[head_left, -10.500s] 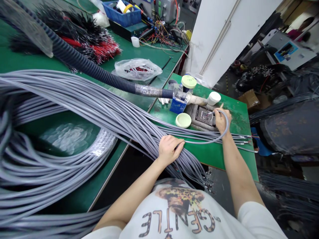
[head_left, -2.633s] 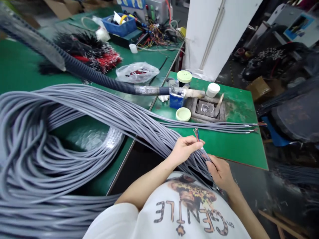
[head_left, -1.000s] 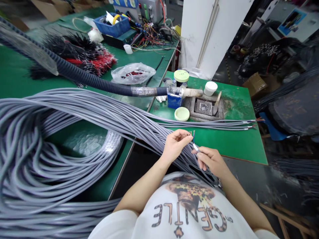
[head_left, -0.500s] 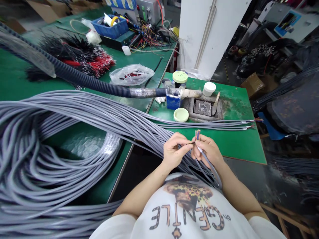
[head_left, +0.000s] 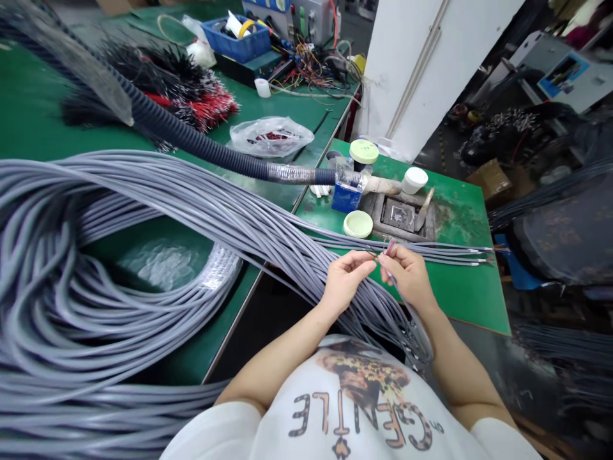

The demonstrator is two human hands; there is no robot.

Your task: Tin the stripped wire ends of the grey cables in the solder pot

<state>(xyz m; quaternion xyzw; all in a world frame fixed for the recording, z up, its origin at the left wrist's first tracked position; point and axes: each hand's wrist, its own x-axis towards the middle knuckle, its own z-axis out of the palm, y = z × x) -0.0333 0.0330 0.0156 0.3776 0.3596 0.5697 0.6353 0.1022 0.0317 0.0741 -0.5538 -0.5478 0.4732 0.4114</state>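
Note:
My right hand [head_left: 408,271] is closed round the end of a grey cable, where thin coloured wires [head_left: 390,246] fan out above the fingers. Beside it, my left hand [head_left: 345,276] pinches one dark thin wire from that end between thumb and forefinger. The fingertips of both hands almost meet. A large bundle of grey cables [head_left: 268,223] runs from a coil on the left and passes beneath my hands. Several cables with stripped ends [head_left: 472,254] lie across the green board behind them.
A solder pot [head_left: 401,214] with a scraper stands beyond my hands, below the nozzle of a ribbed hose [head_left: 230,158]. Near it are a pale green lid [head_left: 358,224], a blue box [head_left: 345,197] and a white cup [head_left: 414,180]. A plastic bag [head_left: 271,136] lies farther left.
The camera view has shifted, so the bench items appear farther right. My hands have moved slightly, and the coloured wires now spread apart more; the hold on the cable stays.

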